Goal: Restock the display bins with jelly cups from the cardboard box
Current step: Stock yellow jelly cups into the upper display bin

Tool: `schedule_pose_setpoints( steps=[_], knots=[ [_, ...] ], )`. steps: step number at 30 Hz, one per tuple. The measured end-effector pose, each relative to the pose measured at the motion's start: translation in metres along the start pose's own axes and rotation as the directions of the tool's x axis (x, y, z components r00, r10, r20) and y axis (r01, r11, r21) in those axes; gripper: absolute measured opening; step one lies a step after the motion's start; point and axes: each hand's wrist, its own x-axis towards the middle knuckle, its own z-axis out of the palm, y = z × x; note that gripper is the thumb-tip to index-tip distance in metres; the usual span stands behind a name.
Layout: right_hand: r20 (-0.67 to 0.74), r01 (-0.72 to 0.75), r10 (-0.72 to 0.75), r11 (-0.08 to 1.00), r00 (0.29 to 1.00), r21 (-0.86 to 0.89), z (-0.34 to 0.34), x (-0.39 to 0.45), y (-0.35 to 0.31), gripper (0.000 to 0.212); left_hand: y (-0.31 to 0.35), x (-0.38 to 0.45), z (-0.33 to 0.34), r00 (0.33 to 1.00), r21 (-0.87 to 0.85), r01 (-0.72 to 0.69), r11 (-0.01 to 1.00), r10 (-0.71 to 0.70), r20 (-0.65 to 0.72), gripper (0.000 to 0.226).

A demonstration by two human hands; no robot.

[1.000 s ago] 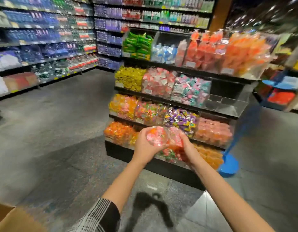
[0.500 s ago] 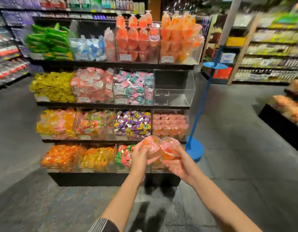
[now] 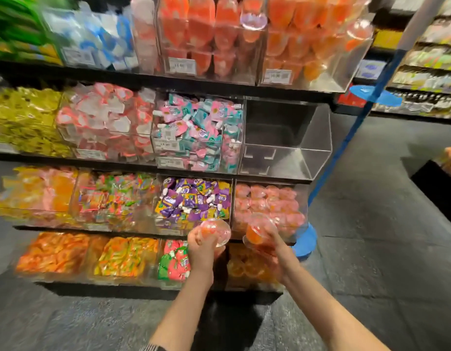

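Here the person stands in front of a candy display, with both arms stretched forward. The left hand point(image 3: 202, 245) grips a clear jelly cup point(image 3: 216, 231) from below; the fingers are curled round its lower part, and the pink lid faces up and a little to the right. The right hand point(image 3: 271, 243) holds a second jelly cup point(image 3: 257, 230) with orange jelly inside, tilted to the left, its fingers wrapped round the far side. The two cups are near each other but do not touch.

Both cups are just in front of the shelf row second from the bottom. The left one is before the bin of purple and yellow wrapped sweets point(image 3: 194, 198). The right one is at the lower front edge of the bin of pink jelly cups point(image 3: 268, 201), which is at the right end of that row. Above this bin there is an empty clear bin point(image 3: 285, 138), and at its left a bin with pink and teal packets point(image 3: 197, 133). On the top shelf, tall orange and red jelly pouches point(image 3: 201, 29) fill clear bins. A blue pole point(image 3: 351, 130) slants down at the right of the display to a blue round base on the grey floor point(image 3: 371, 249). The edges of the view are blurred.
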Motion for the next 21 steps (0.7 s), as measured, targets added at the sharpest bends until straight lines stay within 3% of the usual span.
schedule_pose_setpoints(
  steps=[3,5,7,10,14,16,18,20,21],
  knots=[
    [-0.021,-0.017,0.018,0.998,1.0,0.054,0.008,0.054,-0.006,0.018,-0.014,0.046,0.008,0.999,-0.025,0.017,1.0,-0.018,-0.03,0.037],
    [-0.05,-0.019,0.023,0.997,0.998,0.071,0.013,0.097,-0.004,0.015,-0.027,0.077,0.013,0.998,-0.036,0.029,0.999,-0.031,-0.048,0.044],
    [-0.097,0.039,-0.032,0.997,0.995,0.068,0.018,0.138,0.001,0.02,-0.041,0.104,0.02,0.998,-0.074,-0.011,0.997,0.006,-0.056,0.05],
    [-0.098,0.145,-0.137,0.987,0.986,0.074,0.021,0.193,0.008,0.035,-0.064,0.14,0.034,0.991,-0.112,-0.072,0.991,0.058,-0.123,0.039],
    [-0.052,0.147,-0.148,0.989,0.988,-0.022,0.033,0.254,0.003,0.03,-0.085,0.181,0.05,0.995,-0.156,-0.089,0.984,0.08,-0.064,0.033],
    [-0.005,0.158,-0.159,0.987,0.987,-0.041,0.033,0.274,0.002,0.027,-0.09,0.189,0.057,0.988,-0.165,-0.152,0.974,0.155,0.004,0.032],
    [0.047,0.147,-0.149,0.988,0.988,0.038,0.029,0.294,0.003,0.024,-0.096,0.195,0.064,0.981,-0.159,-0.184,0.97,0.192,0.033,0.029],
    [0.108,0.032,-0.049,0.987,0.993,0.156,0.035,0.307,0.002,0.033,-0.1,0.2,0.072,0.98,-0.14,-0.194,0.971,0.198,0.011,0.029],
    [0.177,0.043,-0.064,0.992,0.982,0.119,0.035,0.314,0.002,0.037,-0.103,0.204,0.076,0.981,-0.13,-0.193,0.973,0.194,-0.003,0.03]
  ],
)
